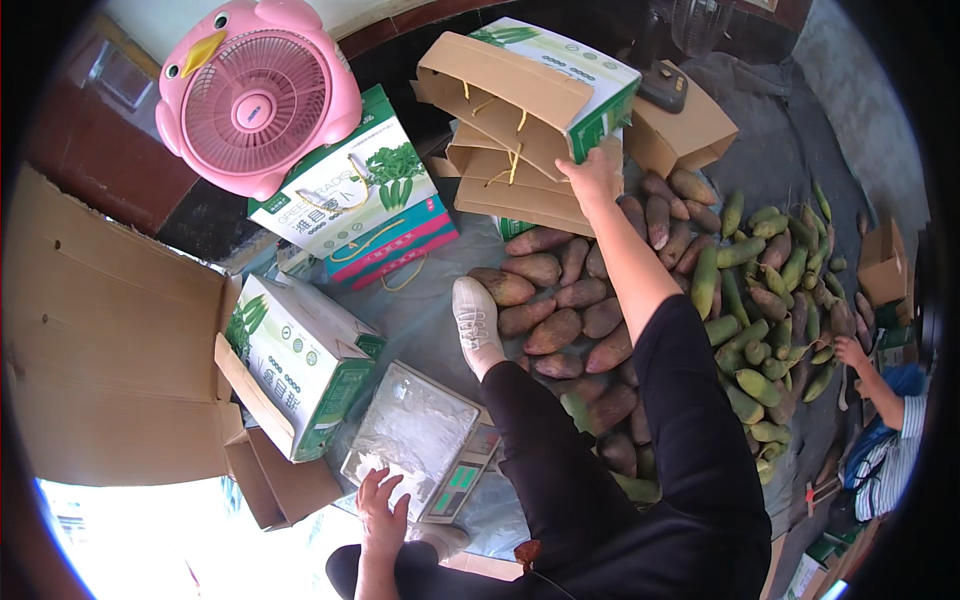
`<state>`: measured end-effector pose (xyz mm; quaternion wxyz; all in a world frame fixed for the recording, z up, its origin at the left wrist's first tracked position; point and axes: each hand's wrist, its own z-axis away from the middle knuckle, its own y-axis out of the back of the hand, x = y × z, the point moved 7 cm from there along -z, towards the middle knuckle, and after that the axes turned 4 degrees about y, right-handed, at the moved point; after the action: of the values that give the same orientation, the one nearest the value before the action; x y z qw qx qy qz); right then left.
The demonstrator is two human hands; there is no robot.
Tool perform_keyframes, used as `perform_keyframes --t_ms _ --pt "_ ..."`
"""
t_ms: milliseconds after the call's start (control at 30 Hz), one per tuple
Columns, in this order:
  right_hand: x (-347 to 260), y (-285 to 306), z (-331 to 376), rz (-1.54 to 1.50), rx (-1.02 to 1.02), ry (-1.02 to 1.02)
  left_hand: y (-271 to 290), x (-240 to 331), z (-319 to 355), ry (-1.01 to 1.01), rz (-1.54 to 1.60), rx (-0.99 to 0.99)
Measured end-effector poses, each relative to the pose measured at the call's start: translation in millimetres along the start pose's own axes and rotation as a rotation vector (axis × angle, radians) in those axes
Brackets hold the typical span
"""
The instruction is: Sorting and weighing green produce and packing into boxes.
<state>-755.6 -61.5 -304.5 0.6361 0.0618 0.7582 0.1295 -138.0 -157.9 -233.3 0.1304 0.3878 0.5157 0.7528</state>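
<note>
My right hand (592, 180) reaches out to the far side, its fingers closed on the near corner of a white and green cardboard box (606, 75). That box lies tipped with its brown flaps open toward me, and yellow cord handles hang from it. Another open brown carton with yellow cord shows right beneath it. My left hand (382, 512) is over the near edge of a digital scale (415, 425), fingers apart and holding nothing. Whitish plastic covers the scale's plate, and its display glows green.
Dark reddish radishes (555, 330) and green radishes (760, 390) lie heaped to the right of my leg. A pink fan (255, 105) stands at far left by gift boxes (350, 185). A white-green carton (300, 365) sits left of the scale. Another person (885, 430) works at far right.
</note>
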Motion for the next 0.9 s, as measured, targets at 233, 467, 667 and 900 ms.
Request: perform_keyframes --t_ms 233,467,667,900 --pt "-29 107 46 -0.156 0.144 0.144 4 6 8 -0.024 0.018 0.015" --pt "-48 220 138 -0.526 -0.017 -0.261 12 -3 24 -0.079 0.004 0.075" --pt "-63 291 213 -0.561 -0.157 -0.306 40 22 36 -0.169 -0.008 0.211" --pt "-133 254 261 -0.544 -0.408 -0.244 92 89 86 -0.462 -0.094 0.460"
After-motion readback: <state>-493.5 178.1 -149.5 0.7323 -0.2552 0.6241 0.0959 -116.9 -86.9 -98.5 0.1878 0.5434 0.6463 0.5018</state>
